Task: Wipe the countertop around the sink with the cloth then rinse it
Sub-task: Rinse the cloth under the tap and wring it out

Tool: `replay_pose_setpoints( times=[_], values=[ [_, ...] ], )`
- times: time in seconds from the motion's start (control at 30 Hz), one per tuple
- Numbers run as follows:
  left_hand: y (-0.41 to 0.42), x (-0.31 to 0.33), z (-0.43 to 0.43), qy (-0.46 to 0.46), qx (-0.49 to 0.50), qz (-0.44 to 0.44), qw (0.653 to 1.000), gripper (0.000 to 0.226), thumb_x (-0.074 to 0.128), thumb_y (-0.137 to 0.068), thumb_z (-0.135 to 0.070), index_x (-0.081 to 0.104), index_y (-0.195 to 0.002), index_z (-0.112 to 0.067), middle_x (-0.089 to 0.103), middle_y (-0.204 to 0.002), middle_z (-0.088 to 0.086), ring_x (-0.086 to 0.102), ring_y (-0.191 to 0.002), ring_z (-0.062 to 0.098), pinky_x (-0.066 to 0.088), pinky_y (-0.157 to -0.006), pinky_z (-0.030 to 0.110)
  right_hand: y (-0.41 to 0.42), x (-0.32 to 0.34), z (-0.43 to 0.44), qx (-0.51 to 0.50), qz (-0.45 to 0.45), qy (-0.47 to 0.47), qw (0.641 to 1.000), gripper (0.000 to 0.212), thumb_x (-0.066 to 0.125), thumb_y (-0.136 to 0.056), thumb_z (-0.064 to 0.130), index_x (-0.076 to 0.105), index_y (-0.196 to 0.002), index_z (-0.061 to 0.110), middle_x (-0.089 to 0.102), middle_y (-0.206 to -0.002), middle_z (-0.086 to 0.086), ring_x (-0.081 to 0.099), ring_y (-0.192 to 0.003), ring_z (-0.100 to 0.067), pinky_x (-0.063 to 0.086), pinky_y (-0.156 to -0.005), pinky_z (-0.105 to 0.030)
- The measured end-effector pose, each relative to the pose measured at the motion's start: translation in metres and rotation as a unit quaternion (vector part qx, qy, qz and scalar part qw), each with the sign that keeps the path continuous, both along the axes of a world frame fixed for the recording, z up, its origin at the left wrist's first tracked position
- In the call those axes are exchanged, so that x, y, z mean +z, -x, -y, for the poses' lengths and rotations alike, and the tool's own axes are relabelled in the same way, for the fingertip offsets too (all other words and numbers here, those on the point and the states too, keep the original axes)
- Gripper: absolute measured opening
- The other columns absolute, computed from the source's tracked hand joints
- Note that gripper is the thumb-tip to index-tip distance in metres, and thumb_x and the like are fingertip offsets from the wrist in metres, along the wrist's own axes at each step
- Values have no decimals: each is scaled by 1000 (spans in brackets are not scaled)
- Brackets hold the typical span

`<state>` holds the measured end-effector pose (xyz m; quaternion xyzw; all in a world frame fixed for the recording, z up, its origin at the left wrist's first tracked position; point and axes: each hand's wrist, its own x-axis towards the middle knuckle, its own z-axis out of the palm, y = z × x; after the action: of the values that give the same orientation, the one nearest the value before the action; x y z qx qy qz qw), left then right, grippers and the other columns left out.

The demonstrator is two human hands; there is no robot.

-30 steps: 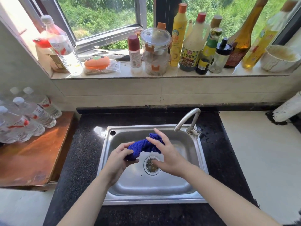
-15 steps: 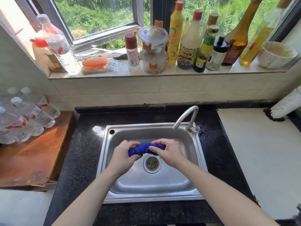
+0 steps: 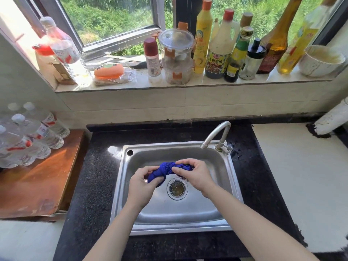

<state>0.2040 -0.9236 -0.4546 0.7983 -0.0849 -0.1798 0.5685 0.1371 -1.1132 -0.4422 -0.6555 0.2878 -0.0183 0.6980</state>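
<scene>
A blue cloth [image 3: 163, 170] is bunched and twisted into a roll above the steel sink [image 3: 222, 200], just behind the drain [image 3: 177, 188]. My left hand [image 3: 141, 185] grips the cloth's left end and my right hand [image 3: 194, 175] grips its right end. Both fists are closed around it, so the ends are hidden. The faucet [image 3: 216, 134] curves over the sink's back right corner; no water runs from it. Black speckled countertop [image 3: 96, 178] surrounds the sink, with water drops by the faucet base.
Several water bottles [image 3: 32, 136] lie on a wooden board [image 3: 37, 185] to the left. The windowsill [image 3: 188, 83] behind holds sauce bottles, a lidded jar, an orange soap box and a white bowl [image 3: 322, 61]. A white counter [image 3: 301, 176] lies on the right.
My right hand went from open fingers on the cloth to a closed grip. Both hands have drawn the cloth into a tighter twisted roll over the drain.
</scene>
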Motion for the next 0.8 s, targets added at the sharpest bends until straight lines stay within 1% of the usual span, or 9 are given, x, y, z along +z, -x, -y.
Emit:
replay_pose_setpoints(
  times=[0.07,0.13,0.27,0.4,0.47,0.53,0.63,0.73,0.8],
  values=[
    [2,10,-2,56,-2,-113,992,30,79,-82,-12,74,-103,-33,74,-99,8,71,-88,24,60,-73,40,1,-2,8,49,12,106,993,20,88,-76,26,77,-93,30,76,-85,8,70,-78,-7,56,-76,-23],
    [7,21,-1,102,-9,-190,977,28,72,-88,-5,69,-113,-19,73,-106,13,72,-86,23,61,-72,42,2,-2,13,85,20,197,976,20,86,-76,34,73,-90,42,75,-91,16,70,-88,-2,54,-84,-21],
    [7,32,-3,170,-26,-279,945,28,66,-91,-5,61,-119,-4,70,-112,20,69,-93,30,59,-82,46,0,3,17,127,63,303,942,24,82,-81,29,71,-100,39,72,-100,14,66,-94,-1,51,-86,-18],
    [-3,41,-7,223,-30,-350,909,24,60,-95,-12,65,-114,1,70,-110,23,69,-90,32,60,-81,47,-3,5,23,162,89,269,945,30,83,-81,17,67,-100,35,69,-103,2,68,-89,-8,53,-84,-21],
    [-7,40,-9,214,-43,-356,909,19,74,-85,-8,69,-103,-3,67,-107,26,69,-85,30,60,-76,44,-5,8,24,176,98,234,951,38,85,-78,11,66,-103,32,69,-101,-2,70,-82,-10,56,-82,-24],
    [-9,39,-11,202,-63,-370,905,33,85,-71,-7,69,-99,-6,63,-105,28,68,-83,31,59,-76,43,-8,10,24,177,98,231,952,48,89,-73,12,65,-109,32,69,-103,3,69,-87,-8,55,-86,-23],
    [-8,42,-9,190,-82,-391,897,56,82,-69,-6,61,-121,2,64,-112,29,69,-91,32,59,-77,38,-12,15,27,181,104,249,946,49,92,-68,16,67,-106,33,67,-111,6,65,-99,-4,52,-91,-20],
    [-7,47,-8,190,-90,-402,891,50,76,-75,-12,62,-121,4,68,-115,25,68,-101,30,59,-80,32,-13,21,32,191,104,247,944,44,93,-67,16,66,-94,37,62,-127,3,62,-111,-1,49,-97,-20],
    [-8,46,-10,189,-94,-413,886,51,80,-75,-18,61,-119,2,64,-122,30,62,-115,41,58,-87,34,-14,23,35,202,82,199,955,42,92,-68,13,67,-88,40,61,-132,-2,64,-113,-2,51,-101,-26]
  ],
)
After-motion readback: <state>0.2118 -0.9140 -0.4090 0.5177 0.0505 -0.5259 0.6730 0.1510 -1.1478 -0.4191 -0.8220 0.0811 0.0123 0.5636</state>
